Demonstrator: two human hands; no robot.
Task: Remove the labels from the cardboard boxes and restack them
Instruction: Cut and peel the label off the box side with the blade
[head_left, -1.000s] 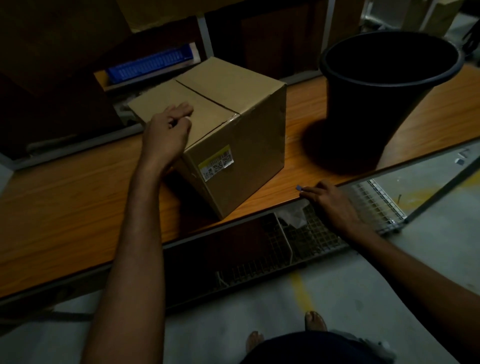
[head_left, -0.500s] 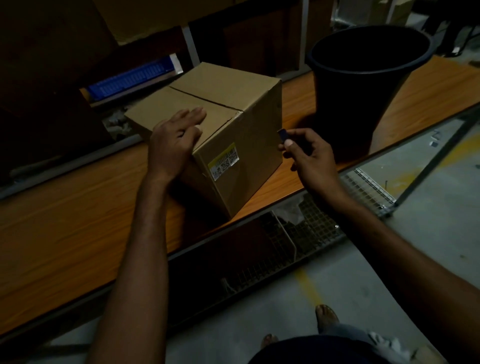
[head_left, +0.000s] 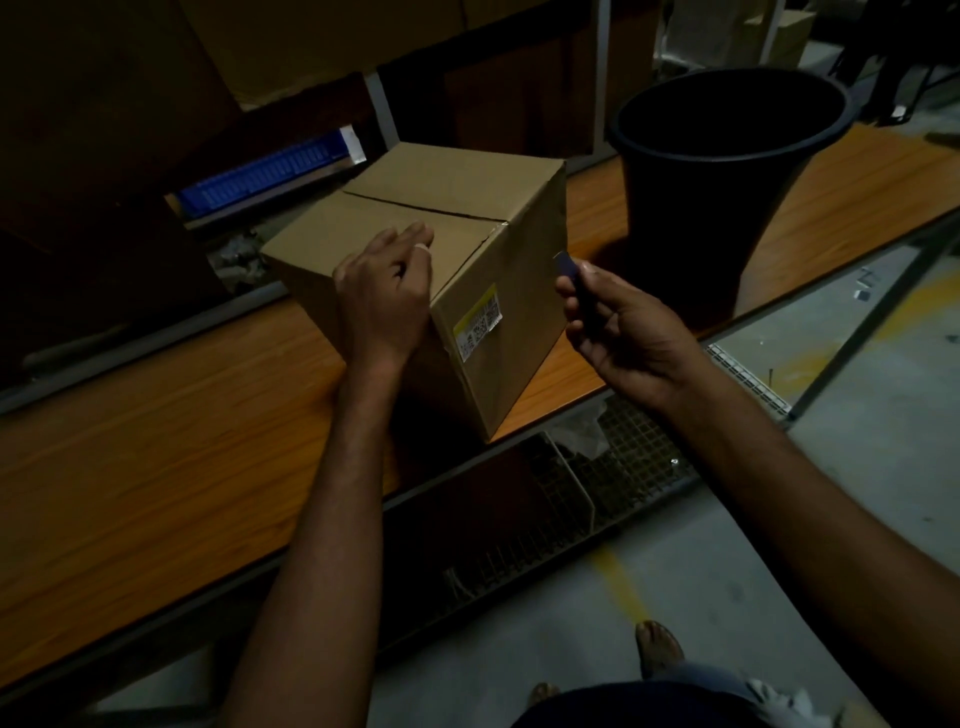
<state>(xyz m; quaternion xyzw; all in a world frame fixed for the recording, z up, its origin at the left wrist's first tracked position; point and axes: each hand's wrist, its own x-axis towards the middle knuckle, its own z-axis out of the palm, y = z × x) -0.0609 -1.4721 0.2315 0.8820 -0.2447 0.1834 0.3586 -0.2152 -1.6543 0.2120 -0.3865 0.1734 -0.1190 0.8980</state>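
Observation:
A closed brown cardboard box (head_left: 457, 208) stands on the wooden table, one corner turned toward me. A yellow-and-white barcode label (head_left: 479, 322) is stuck on its near right face, close to the top edge. My left hand (head_left: 382, 296) rests on the box's top near corner with its fingers curled. My right hand (head_left: 618, 325) is raised just right of the box and pinches a small dark blue flat tool (head_left: 566, 267) between thumb and fingers, its tip level with the label.
A tall black plastic bin (head_left: 722, 171) stands on the wooden table (head_left: 156, 457) right of the box. Wire mesh baskets (head_left: 613, 467) hang below the table's front edge. A blue tray (head_left: 265, 169) lies on the shelf behind. My feet stand on the concrete floor.
My right hand rose from the table's front edge with the small blue tool up to the box's right side. My left hand's fingers curled on the box top.

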